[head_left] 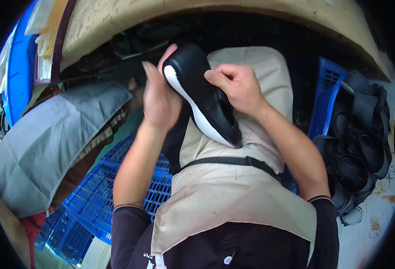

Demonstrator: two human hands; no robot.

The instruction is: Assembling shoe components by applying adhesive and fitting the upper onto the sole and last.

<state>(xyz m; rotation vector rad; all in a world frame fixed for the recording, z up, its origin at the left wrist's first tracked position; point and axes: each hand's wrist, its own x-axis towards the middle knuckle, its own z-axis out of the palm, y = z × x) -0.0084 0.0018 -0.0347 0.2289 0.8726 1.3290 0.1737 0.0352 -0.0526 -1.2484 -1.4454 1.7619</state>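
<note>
A black shoe (192, 74) with a white sole edge is tilted over my lap, one rounded end up and the other low near the apron. My left hand (159, 101) supports its left side; the thumb stands up apart from it, and the other fingers pass behind the upper end, mostly hidden. On the opposite side, my right hand (238, 87) is closed with the thumb against the black upper. Whether a small thing is pinched there I cannot make out. A beige apron (233, 193) with a black strap covers my lap.
A beige worktable edge (197, 13) curves across the far side. Blue plastic crates (103, 188) stand at lower left. At right, black shoe parts (359, 134) are heaped beside a blue crate (325, 103). Another person's grey-covered lap (58, 139) is close on the left.
</note>
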